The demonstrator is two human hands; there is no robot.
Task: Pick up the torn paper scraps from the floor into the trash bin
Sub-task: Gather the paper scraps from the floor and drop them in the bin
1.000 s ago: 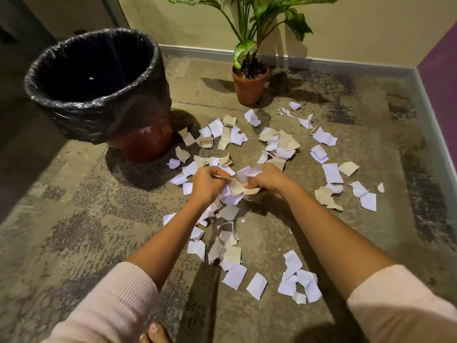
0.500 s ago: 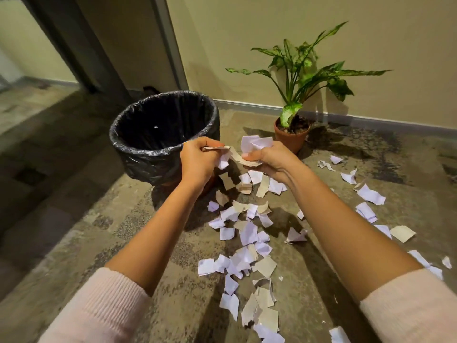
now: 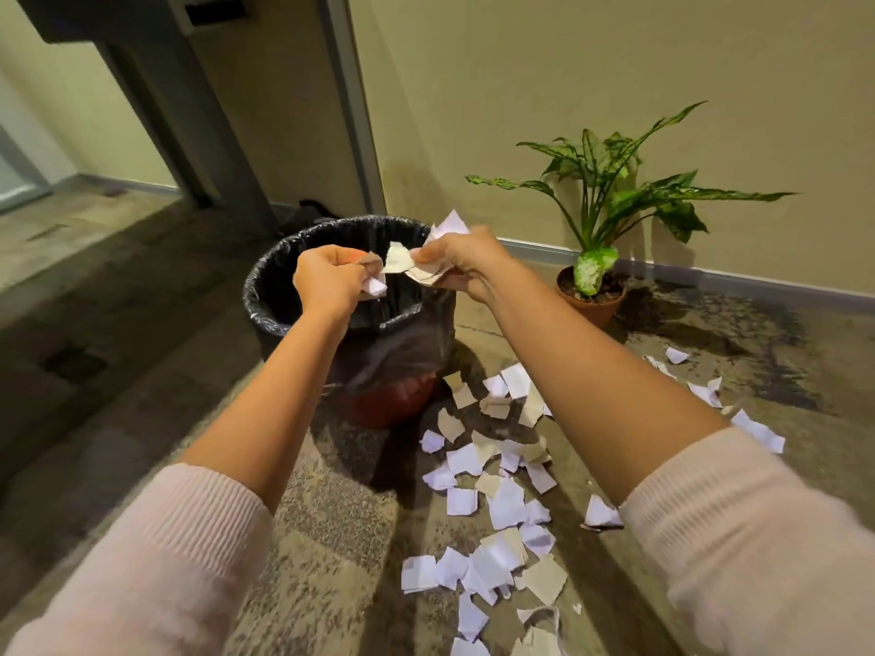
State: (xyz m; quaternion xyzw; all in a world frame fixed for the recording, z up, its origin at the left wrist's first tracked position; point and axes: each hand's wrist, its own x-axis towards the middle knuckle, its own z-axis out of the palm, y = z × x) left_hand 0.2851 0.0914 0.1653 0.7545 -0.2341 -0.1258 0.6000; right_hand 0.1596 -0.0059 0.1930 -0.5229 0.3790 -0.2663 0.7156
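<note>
Count:
- Hands: 2. My left hand and right hand are both raised over the mouth of the bin.
- Bin: 1, lined with a black bag, standing on the floor near the wall.
- Plant: 1, in 1 pot, to the right of the bin and well apart from it.
- Held scraps: the exact number cannot be told, because they are bunched together. White and beige pieces both show.
- Scraps on the floor: well over 20 in view. They overlap, so I cannot give an exact count. They lie in a band from the bin's base toward me, with a few more below the pot.

Hand state:
- Left hand: fingers curled round a small bunch. 1 white piece sticks out below the fist.
- Right hand: fingers curled round a larger bunch. White pieces stick out above, beige ones toward the left hand.
- The 2 bunches nearly meet between the hands.

Change:
- 1.0 s ago both hands were down on the pile, gathering.
- 0.5 s ago they were lifted, at the bin's right rim.
- Now they are over the opening. No piece has left either hand.
</note>
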